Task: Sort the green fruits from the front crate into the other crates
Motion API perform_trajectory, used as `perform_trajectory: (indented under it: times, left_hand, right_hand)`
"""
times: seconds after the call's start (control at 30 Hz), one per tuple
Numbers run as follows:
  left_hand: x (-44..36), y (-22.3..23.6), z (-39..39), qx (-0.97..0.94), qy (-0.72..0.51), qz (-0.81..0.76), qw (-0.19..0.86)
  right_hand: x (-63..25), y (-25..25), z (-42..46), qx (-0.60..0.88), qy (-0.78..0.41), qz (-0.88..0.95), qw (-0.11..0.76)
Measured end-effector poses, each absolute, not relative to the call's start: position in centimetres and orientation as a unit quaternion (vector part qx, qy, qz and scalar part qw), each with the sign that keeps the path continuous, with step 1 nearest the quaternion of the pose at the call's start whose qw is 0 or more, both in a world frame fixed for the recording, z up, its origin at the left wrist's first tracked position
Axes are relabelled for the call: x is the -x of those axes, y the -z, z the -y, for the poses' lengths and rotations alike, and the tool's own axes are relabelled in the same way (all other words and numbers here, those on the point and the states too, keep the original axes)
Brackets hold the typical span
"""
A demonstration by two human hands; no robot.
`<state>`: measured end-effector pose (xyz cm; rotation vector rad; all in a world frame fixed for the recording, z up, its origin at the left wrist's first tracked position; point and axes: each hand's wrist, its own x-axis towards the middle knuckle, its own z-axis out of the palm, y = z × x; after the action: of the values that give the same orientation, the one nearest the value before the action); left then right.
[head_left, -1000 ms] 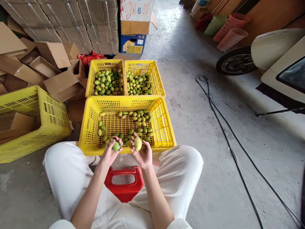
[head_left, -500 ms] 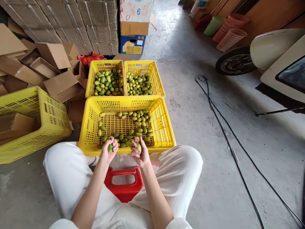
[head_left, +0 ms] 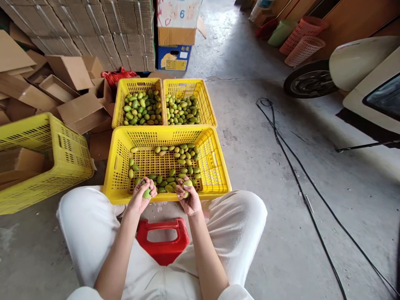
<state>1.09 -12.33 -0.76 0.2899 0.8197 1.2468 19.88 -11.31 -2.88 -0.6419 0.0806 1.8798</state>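
Observation:
My left hand (head_left: 140, 197) is closed around a green oval fruit (head_left: 146, 193), held over the near rim of a yellow plastic crate (head_left: 109, 175). Level with it, my right hand (head_left: 191, 201) grips a yellow-green oval fruit (head_left: 188, 183); a second piece seems to show between its fingers, but I cannot tell for sure. Similar fruits (head_left: 170, 188) lie scattered on the crate's slotted floor, mostly along the near side and to the right. Beyond stand two smaller yellow crates, the left one (head_left: 117, 100) and the right one (head_left: 210, 106), both holding many such fruits.
Between my knees is a red plastic stool (head_left: 162, 254). Another yellow crate (head_left: 73, 154) with cardboard inside stands at the left, before a heap of open cardboard boxes (head_left: 75, 108). A black cable (head_left: 300, 175) runs over the floor at right, near a wheeled vehicle (head_left: 359, 66).
Both hands have turned the fruits in their fingers. My right hand has opened outward a little and shifted right, showing more of its fruit. The crates' contents look the same.

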Motion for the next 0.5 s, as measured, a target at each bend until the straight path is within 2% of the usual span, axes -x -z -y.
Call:
perform_trajectory:
  times: [0.1,0.23,0.37,0.5]
  left_hand:
    - [-1.3,0.4,12.5,-0.161,-0.544,-0.377,0.732]
    - [-1.4,0.9,12.5,-0.158,-0.512,-0.453,0.712]
    - [-1.3,2.1,12.0,-0.07,-0.554,-0.482,0.675]
    - [-1.6,2.2,11.7,-0.03,-0.555,-0.462,0.691]
  right_hand:
    - [-19.3,3.4,11.4,0.313,-0.801,0.015,0.511]
    - [-18.5,3.7,11.4,0.402,-0.75,0.103,0.514]
    - [-18.3,3.6,11.4,0.353,-0.768,0.092,0.527]
    - [-18.2,3.3,11.4,0.319,-0.78,0.086,0.532]
